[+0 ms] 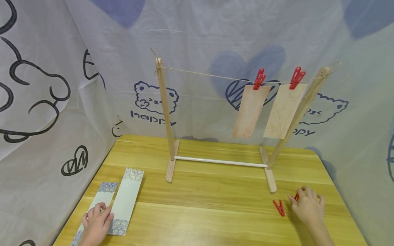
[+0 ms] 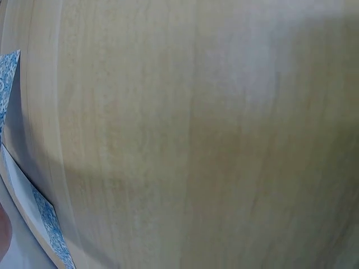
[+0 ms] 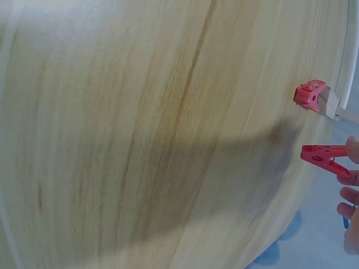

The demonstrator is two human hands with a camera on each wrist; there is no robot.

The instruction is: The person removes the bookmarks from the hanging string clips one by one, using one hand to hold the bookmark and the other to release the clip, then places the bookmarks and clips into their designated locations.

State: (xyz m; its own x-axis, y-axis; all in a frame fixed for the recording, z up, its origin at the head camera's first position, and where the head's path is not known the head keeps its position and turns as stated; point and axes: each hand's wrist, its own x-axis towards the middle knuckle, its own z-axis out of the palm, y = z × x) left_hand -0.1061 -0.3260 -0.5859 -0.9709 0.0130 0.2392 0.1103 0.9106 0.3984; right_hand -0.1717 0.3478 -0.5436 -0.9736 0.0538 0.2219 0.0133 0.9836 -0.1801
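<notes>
Two pale paper strips with blue patterned ends lie at the table's left. My left hand (image 1: 97, 222) rests over the left strip (image 1: 106, 196), fingers bent, thumb side at the edge of the right strip (image 1: 126, 198). Whether it pinches paper I cannot tell. In the left wrist view, a patterned paper corner (image 2: 8, 78) stands above its shadow. My right hand (image 1: 309, 206) pinches a red clothespin (image 3: 325, 159) between thumb and fingers. Another red clothespin (image 1: 279, 207) lies on the table just left of that hand.
A wooden stand (image 1: 166, 112) with a string (image 1: 200, 72) and white crossbar (image 1: 220, 161) stands at the back. Two strips, one pinkish (image 1: 250, 111) and one cream (image 1: 284, 111), hang by red clothespins near its right post. A printed sheet (image 1: 191, 34) drapes behind the table (image 1: 200, 194).
</notes>
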